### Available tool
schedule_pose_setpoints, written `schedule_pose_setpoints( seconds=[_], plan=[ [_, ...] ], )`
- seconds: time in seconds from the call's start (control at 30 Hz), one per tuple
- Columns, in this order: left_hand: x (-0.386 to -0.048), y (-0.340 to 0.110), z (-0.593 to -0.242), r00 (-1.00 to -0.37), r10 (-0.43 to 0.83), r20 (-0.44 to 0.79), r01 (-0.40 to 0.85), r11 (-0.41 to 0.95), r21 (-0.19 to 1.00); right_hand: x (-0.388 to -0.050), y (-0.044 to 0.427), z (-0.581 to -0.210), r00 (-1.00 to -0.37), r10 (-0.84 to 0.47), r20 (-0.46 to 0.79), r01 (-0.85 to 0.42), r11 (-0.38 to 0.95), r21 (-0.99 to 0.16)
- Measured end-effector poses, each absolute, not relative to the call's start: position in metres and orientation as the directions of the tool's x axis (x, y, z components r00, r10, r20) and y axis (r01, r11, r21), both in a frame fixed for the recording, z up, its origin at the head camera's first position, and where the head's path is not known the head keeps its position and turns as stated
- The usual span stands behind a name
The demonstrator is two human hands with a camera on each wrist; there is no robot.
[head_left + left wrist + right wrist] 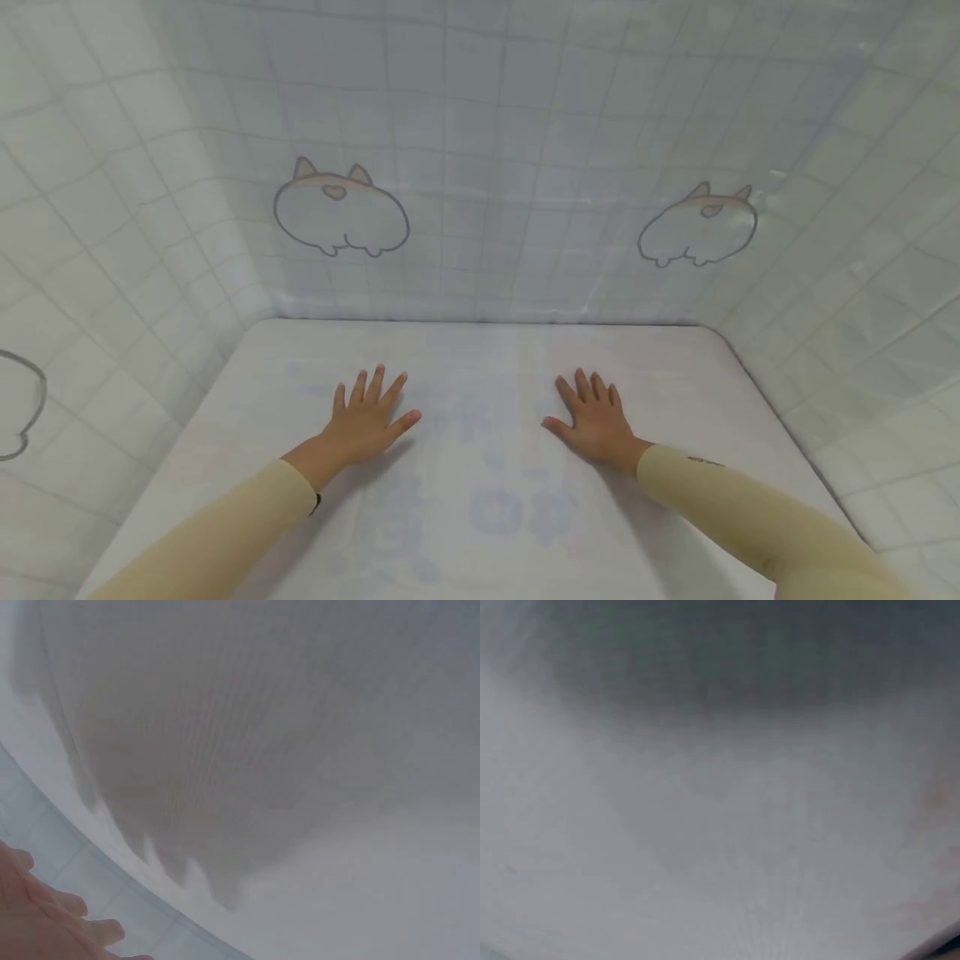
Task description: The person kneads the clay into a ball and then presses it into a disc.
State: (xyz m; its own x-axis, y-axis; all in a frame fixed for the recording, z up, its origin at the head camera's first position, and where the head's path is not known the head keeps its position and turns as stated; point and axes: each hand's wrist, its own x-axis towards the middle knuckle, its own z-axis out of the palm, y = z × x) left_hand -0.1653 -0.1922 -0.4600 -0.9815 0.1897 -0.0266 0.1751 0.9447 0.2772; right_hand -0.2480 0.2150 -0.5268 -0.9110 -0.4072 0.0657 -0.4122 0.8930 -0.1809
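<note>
My left hand [363, 427] is palm down at the left of a white tabletop [480, 367], its fingers spread and straight. Across from it, my right hand [597, 427] lies in a similar pose, thumb pointing inward. Neither holds anything. Shadows fall beside both hands, and whether the palms touch the surface I cannot tell. In the left wrist view, part of the left hand [45, 922] shows in the lower corner, with its shadow on the pale surface [390, 892]. The right wrist view is mostly a blurred pale surface [705, 825]; the right hand's fingers cannot be made out there.
Behind the table stands a wall covering [480, 208] with grid lines and two printed corgi-like shapes, a left one [341, 221] and a right one [697, 233]. Similar gridded coverings flank both sides. Faint bluish marks [495, 512] show on the tabletop.
</note>
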Motion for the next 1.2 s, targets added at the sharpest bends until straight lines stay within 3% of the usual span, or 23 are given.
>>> schedule_pose_setpoints(
  seconds=[0.37,0.67,1.2],
  plan=[
    [-0.163,-0.192,-0.461,-0.982,0.187,-0.028,0.172,0.944,0.281,-0.247,0.217,-0.522,-0.909,-0.416,0.000,-0.401,0.876,-0.269],
    [-0.169,-0.206,-0.465,-0.982,0.190,-0.009,0.181,0.949,0.258,-0.264,0.226,-0.481,-0.880,-0.439,-0.181,-0.229,0.728,-0.647],
    [-0.157,-0.226,-0.436,-0.985,0.166,0.055,0.175,0.947,0.271,-0.245,0.294,-0.425,-0.901,-0.432,-0.043,-0.379,0.831,-0.407]
  ],
)
